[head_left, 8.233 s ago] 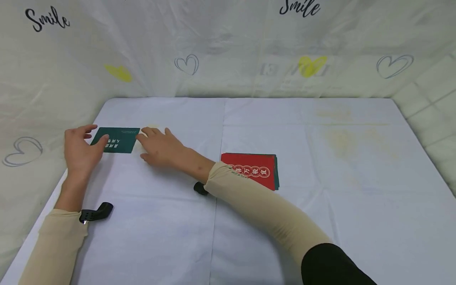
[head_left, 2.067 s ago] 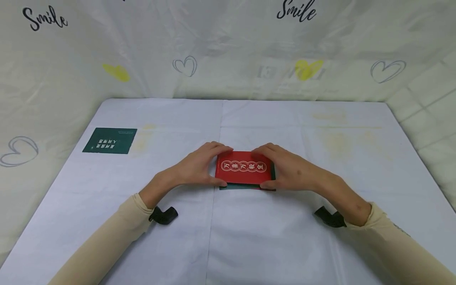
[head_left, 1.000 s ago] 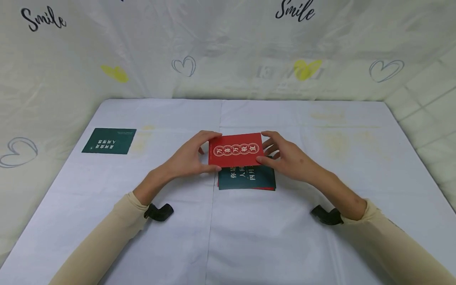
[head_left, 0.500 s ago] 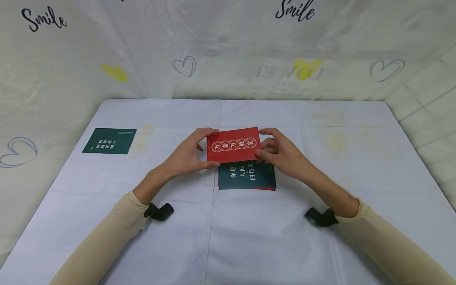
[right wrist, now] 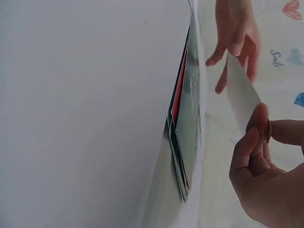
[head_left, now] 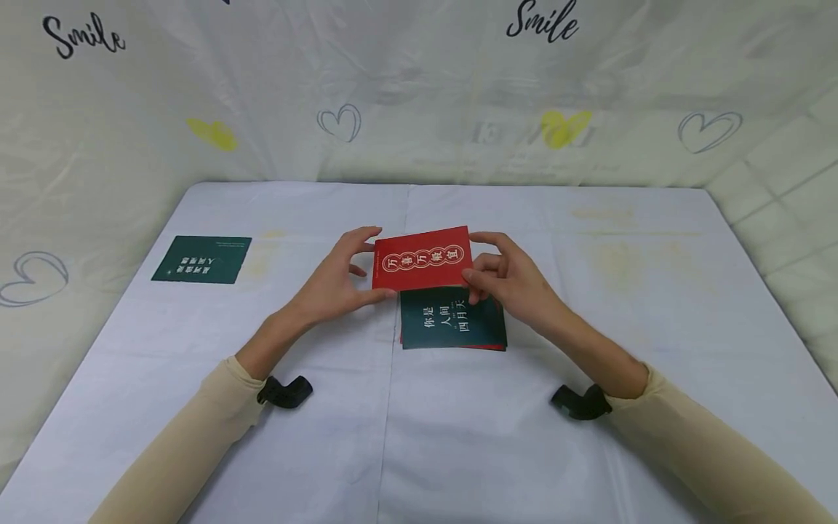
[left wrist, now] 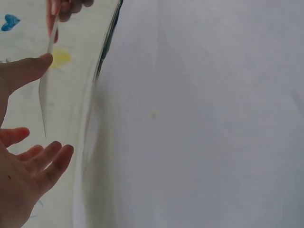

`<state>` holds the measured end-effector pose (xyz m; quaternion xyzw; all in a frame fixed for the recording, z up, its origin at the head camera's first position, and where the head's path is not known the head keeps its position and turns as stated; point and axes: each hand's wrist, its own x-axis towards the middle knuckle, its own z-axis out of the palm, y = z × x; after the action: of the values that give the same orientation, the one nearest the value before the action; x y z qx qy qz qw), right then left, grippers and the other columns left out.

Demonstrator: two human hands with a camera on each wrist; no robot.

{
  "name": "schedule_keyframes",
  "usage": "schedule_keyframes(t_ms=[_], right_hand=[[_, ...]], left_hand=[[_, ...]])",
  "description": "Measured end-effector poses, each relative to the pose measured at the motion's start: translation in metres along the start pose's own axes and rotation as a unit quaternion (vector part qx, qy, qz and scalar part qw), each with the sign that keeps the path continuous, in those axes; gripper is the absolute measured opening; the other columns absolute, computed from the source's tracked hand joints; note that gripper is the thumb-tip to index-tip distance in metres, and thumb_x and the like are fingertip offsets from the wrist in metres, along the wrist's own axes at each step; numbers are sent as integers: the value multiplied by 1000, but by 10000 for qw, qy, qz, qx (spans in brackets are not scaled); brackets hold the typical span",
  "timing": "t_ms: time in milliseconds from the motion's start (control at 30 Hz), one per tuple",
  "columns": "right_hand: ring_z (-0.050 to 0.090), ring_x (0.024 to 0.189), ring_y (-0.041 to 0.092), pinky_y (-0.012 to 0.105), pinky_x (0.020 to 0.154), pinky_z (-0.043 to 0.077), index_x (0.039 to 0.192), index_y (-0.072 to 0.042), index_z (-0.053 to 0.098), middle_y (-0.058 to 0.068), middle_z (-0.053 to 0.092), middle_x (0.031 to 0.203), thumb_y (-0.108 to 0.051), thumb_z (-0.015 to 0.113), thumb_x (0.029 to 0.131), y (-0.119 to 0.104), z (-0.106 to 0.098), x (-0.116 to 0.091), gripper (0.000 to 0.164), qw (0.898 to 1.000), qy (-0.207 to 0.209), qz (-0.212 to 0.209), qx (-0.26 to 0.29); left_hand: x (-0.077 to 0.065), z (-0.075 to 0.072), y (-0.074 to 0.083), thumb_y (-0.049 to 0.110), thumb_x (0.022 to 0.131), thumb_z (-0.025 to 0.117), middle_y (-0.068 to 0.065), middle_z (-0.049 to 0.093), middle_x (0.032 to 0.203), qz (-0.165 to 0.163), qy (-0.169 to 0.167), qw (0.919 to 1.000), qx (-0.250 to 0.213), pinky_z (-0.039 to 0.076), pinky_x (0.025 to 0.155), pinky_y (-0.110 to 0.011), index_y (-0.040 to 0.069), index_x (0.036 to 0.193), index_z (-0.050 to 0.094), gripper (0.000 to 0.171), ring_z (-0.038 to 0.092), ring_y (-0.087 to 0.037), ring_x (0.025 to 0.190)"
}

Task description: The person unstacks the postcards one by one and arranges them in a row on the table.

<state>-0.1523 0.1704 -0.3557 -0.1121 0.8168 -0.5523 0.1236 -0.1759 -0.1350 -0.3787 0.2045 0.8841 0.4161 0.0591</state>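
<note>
Evidently, the tabletop (head_left: 327,451) bears a green-topped stack (head_left: 419,336), with the red card (head_left: 422,259) held raised at its far edge. The right hand (head_left: 516,280) has its grip pinched on the card's right end; the left hand (head_left: 332,282) is loosely spread, thumb (head_left: 376,296) touching the left end. Advised: support both ends, clear of the stack.

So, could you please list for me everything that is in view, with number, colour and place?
red card: 1, red, in the air beyond the pile
pile: 1, green top with red edge below, middle of table; exact card count hidden
green card: 1, dark green, far left of table
table: 1, white with yellowish marks, under the cards
wall sheet: off-white with hearts and "Smile" print, behind table
right hand: 1, bare, pinching red card
left hand: 1, bare, thumb at red card
sleeves: 2, beige, on forearms
wrist devices: 2, black, at sleeve ends
</note>
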Motion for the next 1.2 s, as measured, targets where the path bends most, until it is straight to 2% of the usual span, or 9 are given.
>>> schedule_keyframes(t_ms=[167,367,600,700,833,1067,1200], right_hand=[[73,80,20,22,77,58,160,-14,30,25,68,107,-20,64,104,-3,6,3,65,9997,50,-97,213],[73,80,21,23,83,58,160,-15,30,26,66,111,-20,65,104,-3,12,9,66,9988,80,-66,474],[72,82,20,24,83,58,161,-15,28,22,68,112,-19,64,104,-7,17,14,67,9985,13,-98,543],[72,83,21,24,83,58,161,-15,28,23,68,113,-19,65,104,-8,19,15,68,9984,-21,-80,557],[72,85,23,25,83,58,161,-15,29,25,67,115,-18,65,103,-8,22,16,68,9986,-28,-66,533],[71,84,24,24,82,58,159,-15,32,25,66,115,-19,67,102,-9,24,19,66,9986,29,-110,509],[71,82,24,23,81,58,157,-15,35,24,67,113,-19,68,102,-10,26,20,64,9987,89,-156,485]], left_hand=[[-3,-1,-3,35,84,87,-9,42,159,-401,235,9989,-7,61,95,-44,16,163,30,100,52,-25,139],[-6,-3,-3,33,87,84,-9,58,143,-717,469,9963,29,59,86,-32,15,162,34,92,63,-23,124],[-8,-6,-5,27,90,83,-14,62,137,-732,719,9946,-118,59,96,-47,10,158,39,83,66,-29,117],[-9,-7,-8,28,90,82,-14,62,138,-785,760,9939,-167,59,98,-48,10,158,41,81,66,-29,118],[-12,-7,-11,30,92,81,-13,62,138,-878,808,9926,-241,59,98,-46,11,157,43,77,66,-28,118],[-12,-8,-13,31,92,81,-13,62,139,-924,852,9916,-300,57,92,-33,11,157,44,77,64,-27,119],[-12,-9,-13,32,92,80,-12,62,139,-976,895,9908,-263,60,91,-34,12,157,43,77,65,-27,118]])
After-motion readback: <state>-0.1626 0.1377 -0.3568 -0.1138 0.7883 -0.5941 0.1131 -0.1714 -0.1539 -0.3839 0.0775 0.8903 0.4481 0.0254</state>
